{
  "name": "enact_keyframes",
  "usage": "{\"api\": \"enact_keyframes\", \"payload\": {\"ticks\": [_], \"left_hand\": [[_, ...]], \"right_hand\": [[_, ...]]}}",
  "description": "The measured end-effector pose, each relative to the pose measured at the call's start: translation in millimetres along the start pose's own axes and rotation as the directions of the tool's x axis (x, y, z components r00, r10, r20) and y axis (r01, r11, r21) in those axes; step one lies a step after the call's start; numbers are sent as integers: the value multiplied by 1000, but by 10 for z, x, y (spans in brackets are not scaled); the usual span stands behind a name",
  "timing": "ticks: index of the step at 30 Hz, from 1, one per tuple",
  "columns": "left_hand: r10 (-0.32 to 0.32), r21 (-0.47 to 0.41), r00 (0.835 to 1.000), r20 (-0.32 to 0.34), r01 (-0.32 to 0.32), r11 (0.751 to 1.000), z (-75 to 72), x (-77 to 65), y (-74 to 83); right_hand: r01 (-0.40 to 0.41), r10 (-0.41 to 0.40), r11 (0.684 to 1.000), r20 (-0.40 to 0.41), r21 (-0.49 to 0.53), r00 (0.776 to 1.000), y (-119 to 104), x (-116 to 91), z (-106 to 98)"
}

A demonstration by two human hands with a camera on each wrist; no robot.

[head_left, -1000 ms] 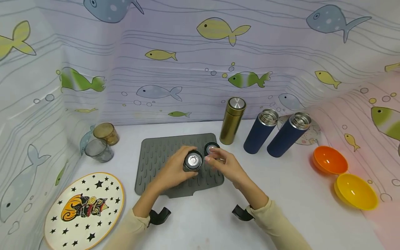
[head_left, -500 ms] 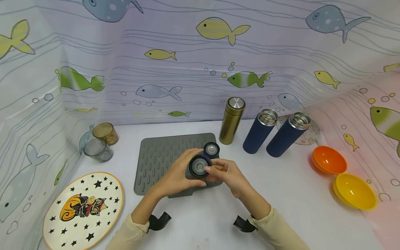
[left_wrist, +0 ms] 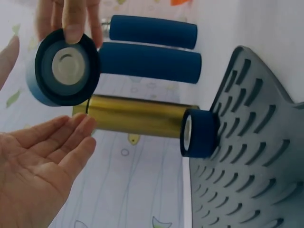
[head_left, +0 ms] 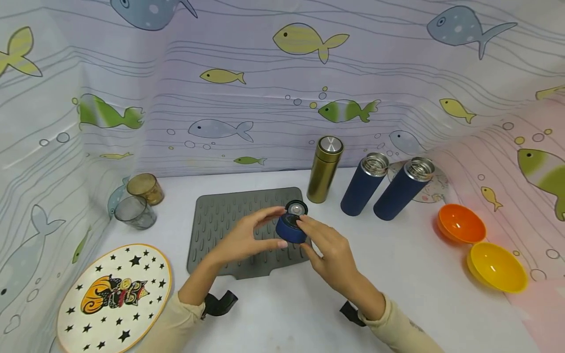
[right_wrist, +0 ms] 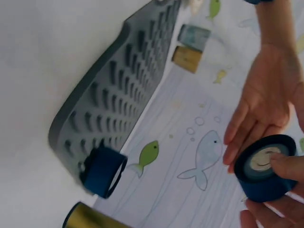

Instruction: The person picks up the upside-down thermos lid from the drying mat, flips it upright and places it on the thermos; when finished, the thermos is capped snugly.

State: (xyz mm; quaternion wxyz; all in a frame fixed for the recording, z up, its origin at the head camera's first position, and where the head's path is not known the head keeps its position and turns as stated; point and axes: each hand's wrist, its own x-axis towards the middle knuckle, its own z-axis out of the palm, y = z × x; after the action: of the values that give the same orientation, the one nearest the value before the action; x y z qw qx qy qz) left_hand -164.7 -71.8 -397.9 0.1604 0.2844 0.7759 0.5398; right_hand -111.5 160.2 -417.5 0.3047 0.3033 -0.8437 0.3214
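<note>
My right hand (head_left: 335,250) pinches a blue bottle lid (head_left: 290,232) above the grey mat, thumb on its pale inner disc in the right wrist view. My left hand (head_left: 242,237) is spread just left of this lid, fingers straight; the left wrist view shows a gap between its fingertips and the lid (left_wrist: 40,85). A second blue lid (right_wrist: 102,172) sits on the ridged drying mat (head_left: 229,215) at its far right corner, its pale inner disc facing up. Two navy bottles (head_left: 359,189) stand back right with bare steel mouths.
A gold bottle (head_left: 324,171) with its lid on stands behind the mat. Orange (head_left: 461,224) and yellow (head_left: 496,267) bowls are at the right. Grey (head_left: 135,213) and amber (head_left: 145,189) glasses stand at the left, near a star-patterned oval plate (head_left: 115,294).
The lid that my left hand gripped is now in my right hand, tilted so that its blue side shows. My left fingers have come away from it. The second lid stays put.
</note>
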Motion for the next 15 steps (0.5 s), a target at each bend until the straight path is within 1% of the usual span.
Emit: {"api": "enact_keyframes", "payload": {"ticks": [2,4,7,9,10,12,14,15], "left_hand": [[12,0,1000,16,-12,1000,24,24,11],[25,5,999,24,-25,1000,58,44,23],[58,2,998,30,-58,998,123,74,38],[78,8,996,33,-78,997,176,94,44],[91,18,995,31,-91,996,204,105,45],[112,31,994,19,-112,993,256,128,52],[123,45,992,-6,-123,991,300,154,55],[127,56,992,-24,-125,990,318,170,58]], "right_hand": [[100,-102,991,-18,-83,995,22,-13,-9],[196,-205,967,-35,-161,978,44,-13,-11],[317,-343,913,-60,-257,938,75,-7,-11],[375,-413,877,-73,-300,908,95,-7,-12],[397,-441,862,-78,-315,894,107,-9,-13],[420,-471,843,-83,-336,878,125,-20,-20],[415,-468,844,-88,-339,879,146,-34,-28],[400,-451,854,-90,-332,888,159,-44,-34]]}}
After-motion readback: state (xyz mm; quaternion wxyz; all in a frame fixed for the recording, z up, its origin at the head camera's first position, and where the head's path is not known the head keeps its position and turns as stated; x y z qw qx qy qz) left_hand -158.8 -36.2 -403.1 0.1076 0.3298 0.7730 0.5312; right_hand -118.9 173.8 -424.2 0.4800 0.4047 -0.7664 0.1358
